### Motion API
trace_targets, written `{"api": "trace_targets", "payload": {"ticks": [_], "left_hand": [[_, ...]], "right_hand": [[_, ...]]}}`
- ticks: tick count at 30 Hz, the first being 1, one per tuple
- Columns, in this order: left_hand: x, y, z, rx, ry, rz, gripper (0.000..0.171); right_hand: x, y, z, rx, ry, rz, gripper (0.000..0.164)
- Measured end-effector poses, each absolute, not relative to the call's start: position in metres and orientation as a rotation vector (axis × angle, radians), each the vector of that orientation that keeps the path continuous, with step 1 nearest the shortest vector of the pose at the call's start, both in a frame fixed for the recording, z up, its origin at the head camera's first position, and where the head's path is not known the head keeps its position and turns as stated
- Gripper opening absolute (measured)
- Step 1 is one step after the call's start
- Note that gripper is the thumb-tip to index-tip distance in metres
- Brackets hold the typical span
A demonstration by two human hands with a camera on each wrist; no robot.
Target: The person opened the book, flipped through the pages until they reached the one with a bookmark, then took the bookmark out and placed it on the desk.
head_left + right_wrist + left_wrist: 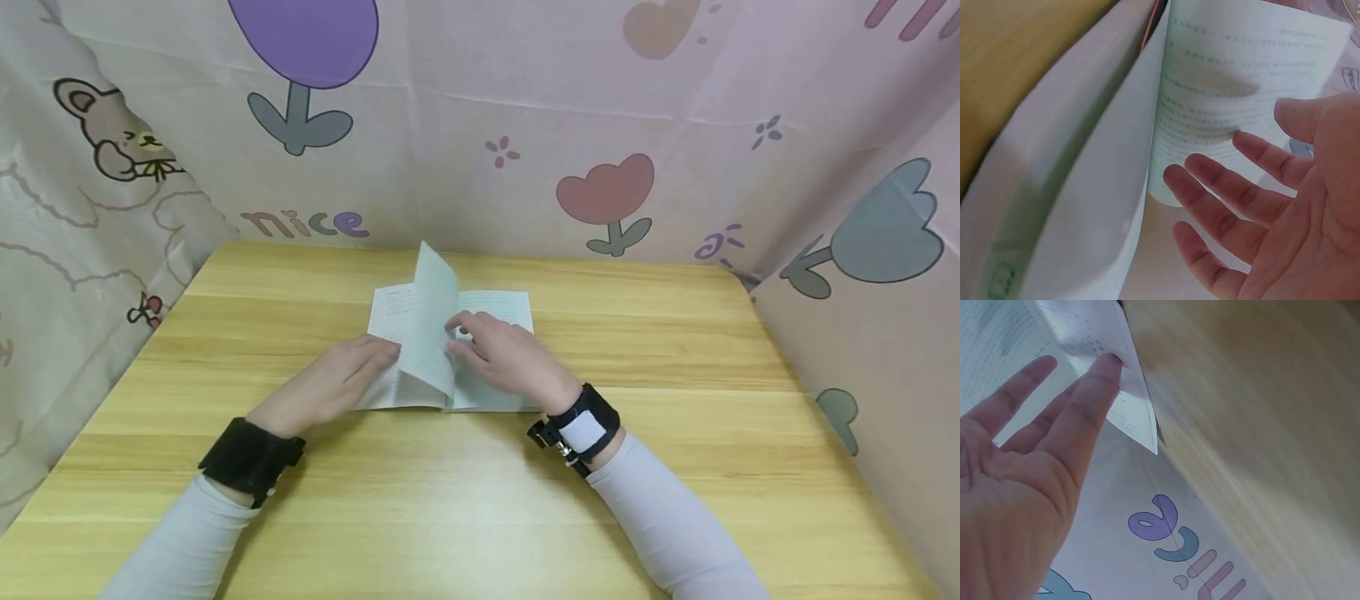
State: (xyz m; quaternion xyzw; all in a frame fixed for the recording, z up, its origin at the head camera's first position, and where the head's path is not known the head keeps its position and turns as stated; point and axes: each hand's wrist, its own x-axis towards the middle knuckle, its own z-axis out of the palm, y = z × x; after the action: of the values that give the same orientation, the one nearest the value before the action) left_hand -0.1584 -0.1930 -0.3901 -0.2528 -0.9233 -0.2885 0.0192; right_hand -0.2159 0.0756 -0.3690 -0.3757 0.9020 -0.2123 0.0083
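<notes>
An open book [493, 303] with printed text lies on the table, one page [431, 321] standing upright near its spine. My left hand [330, 383] rests on the left-hand page [392, 307], its fingers extended; in the left wrist view a fingertip lies against the printed paper [1132, 406]. Over the right half, my right hand [513, 354] has its fingertips right beside the raised page. From the right wrist, the fingers [1222, 222] appear spread and loosely bent, with one fingertip at the lines of text on a page [1210, 112]. Neither hand grips the paper.
The light wood table [660, 333] extends around the book on all sides. Behind it hangs a pale cloth [450, 183] printed with flowers, hearts and the word "nice", with more cloth at both sides. Black straps [251, 458] with small devices circle both wrists.
</notes>
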Motion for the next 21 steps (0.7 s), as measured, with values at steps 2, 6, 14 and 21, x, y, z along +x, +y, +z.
{"api": "trace_targets", "payload": {"ticks": [2,6,14,21], "left_hand": [[-0.158,-0.194,-0.391,-0.778,-2.856,-0.947,0.045],[-0.157,-0.194,-0.391,-0.713,-2.901,-1.037,0.052],[-0.159,-0.195,-0.389,-0.581,-2.960,-1.077,0.081],[-0.163,-0.197,-0.389,-0.612,-2.937,-0.961,0.086]], "right_hand": [[-0.214,0.074,-0.371,-1.193,2.802,-0.653,0.041],[-0.210,0.072,-0.375,-1.224,2.788,-0.619,0.040],[-0.208,0.065,-0.379,-1.284,2.780,-0.565,0.040],[-0.211,0.061,-0.381,-1.297,2.780,-0.526,0.039]]}}
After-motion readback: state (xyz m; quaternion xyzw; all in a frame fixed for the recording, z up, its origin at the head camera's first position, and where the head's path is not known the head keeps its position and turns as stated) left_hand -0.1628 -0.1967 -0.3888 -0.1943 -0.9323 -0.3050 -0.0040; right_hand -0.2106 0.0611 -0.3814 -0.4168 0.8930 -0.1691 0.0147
